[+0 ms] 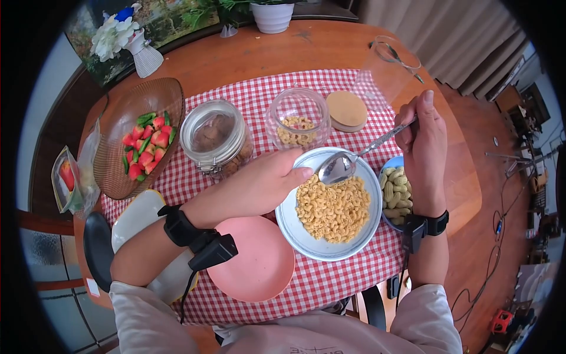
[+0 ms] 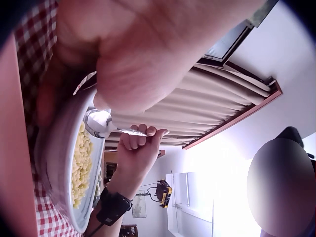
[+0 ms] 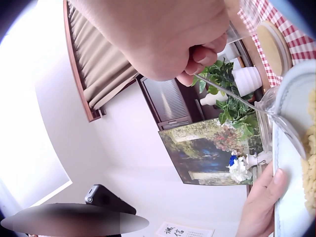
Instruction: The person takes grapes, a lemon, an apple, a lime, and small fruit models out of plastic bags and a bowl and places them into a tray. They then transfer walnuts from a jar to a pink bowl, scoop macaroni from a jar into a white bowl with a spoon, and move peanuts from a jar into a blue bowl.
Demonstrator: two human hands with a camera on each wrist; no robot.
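Note:
My left hand (image 1: 259,177) grips the white bowl (image 1: 285,221) at its left rim, with the thumb over the edge and the other fingers down the outside. Dry elbow macaroni (image 1: 336,215) fills the bottom of the bowl. My right hand (image 1: 425,141) holds the handle end of a metal spoon (image 1: 338,169) in curled fingers, above the bowl's right side. The spoon's head lies low inside the far rim, at the edge of the macaroni, as the right wrist view also shows. Behind the bowl stands a glass jar (image 1: 272,118) with some macaroni in it.
A wooden lid (image 1: 346,109) lies by the jar. A clip-top jar (image 1: 194,133) and a pink plate (image 1: 250,259) are left of the bowl. Peanuts fill a blue bowl (image 1: 396,161) beside my right wrist. Farther left is a brown basket (image 1: 106,165) of red and green pieces.

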